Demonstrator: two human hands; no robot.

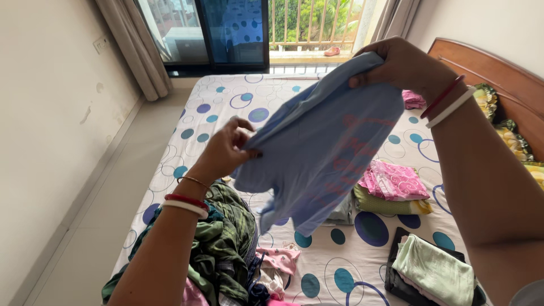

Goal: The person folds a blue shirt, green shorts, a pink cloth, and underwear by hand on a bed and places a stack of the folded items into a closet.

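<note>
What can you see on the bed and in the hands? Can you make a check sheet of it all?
Surface: bed sheet, white with blue circles, covers the bed.
Job's things: light blue garment, held up in the air over the bed.
Clutter: loose green clothes heap at near left; folded pink piece on a folded green one; pale green folded piece on a dark one.
Hands: left hand pinches the garment's lower edge; right hand grips its top edge; bangles on both wrists.
Cables: nothing seen.
Surroundings: wooden headboard at right, curtains, glass balcony door with railing beyond.
</note>
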